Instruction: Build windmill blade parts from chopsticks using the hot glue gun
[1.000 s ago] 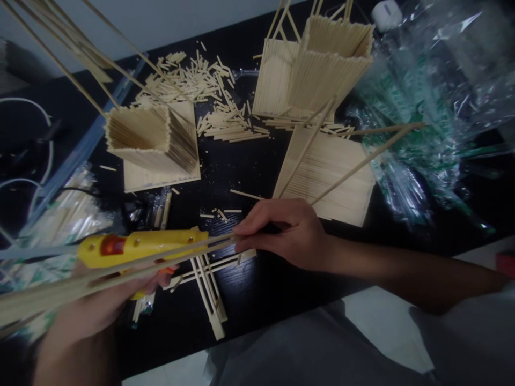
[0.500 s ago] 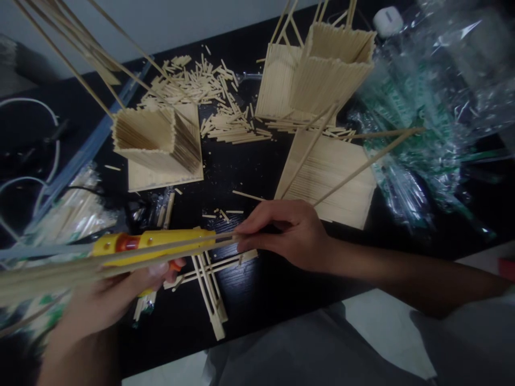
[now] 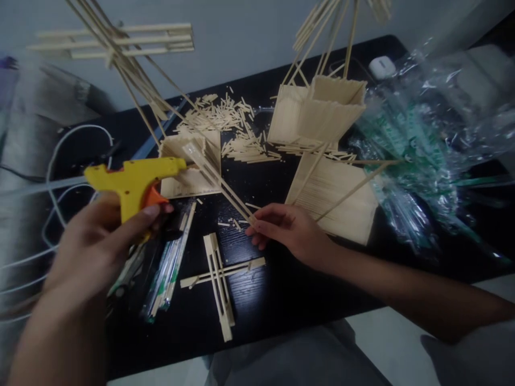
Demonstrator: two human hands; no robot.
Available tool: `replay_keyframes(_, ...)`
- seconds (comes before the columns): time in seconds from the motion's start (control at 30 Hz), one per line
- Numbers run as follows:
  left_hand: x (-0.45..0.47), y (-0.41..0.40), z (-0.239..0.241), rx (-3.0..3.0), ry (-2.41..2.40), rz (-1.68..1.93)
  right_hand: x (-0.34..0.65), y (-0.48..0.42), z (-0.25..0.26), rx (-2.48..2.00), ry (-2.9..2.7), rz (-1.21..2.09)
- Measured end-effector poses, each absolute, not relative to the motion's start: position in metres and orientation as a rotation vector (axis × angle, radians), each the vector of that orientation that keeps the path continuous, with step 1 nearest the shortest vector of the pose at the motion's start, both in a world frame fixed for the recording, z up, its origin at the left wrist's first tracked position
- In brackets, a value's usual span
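Observation:
My left hand (image 3: 108,230) is closed around the handle of a yellow hot glue gun (image 3: 134,179), thumb beside its orange trigger. Its nozzle points right, close to the far end of some thin wooden sticks (image 3: 223,187); whether they touch I cannot tell. Between thumb and fingers, my right hand (image 3: 289,230) pinches the near end of these sticks, which slant up to the left. Below lies a cross-shaped piece made of sticks (image 3: 219,276), flat on the black table (image 3: 277,289).
Behind the glue gun stands a box of sticks (image 3: 189,182) with long sticks rising from it. Another stick box (image 3: 332,112) is at the back, near a stick panel (image 3: 341,198). Loose cut pieces (image 3: 217,115), plastic wrappers (image 3: 418,145), wrapped sticks (image 3: 173,262) and a white cable (image 3: 52,155) lie around.
The sticks have swung from pointing left across the glue gun to slanting up and away. My left hand has turned the glue gun more upright and raised it. The view has shifted.

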State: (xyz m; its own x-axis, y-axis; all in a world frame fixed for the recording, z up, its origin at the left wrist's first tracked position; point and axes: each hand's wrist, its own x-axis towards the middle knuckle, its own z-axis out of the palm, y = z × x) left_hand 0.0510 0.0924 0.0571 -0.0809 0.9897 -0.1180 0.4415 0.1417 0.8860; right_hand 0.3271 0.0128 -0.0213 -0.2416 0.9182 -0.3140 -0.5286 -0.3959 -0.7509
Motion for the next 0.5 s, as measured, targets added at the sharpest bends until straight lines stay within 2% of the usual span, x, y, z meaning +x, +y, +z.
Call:
replay_keyframes(0.23, 0.074, 0.123, 0.086, 1.588, 1.692, 0.761, 0.328, 0.015, -0.025, -0.884, -0.664, 1.826)
replay_keyframes(0.5, 0.066, 0.132, 0.081, 1.836, 1.736, 0.848, 0.33, 0.015, -0.019, -0.91, -0.646, 1.9)
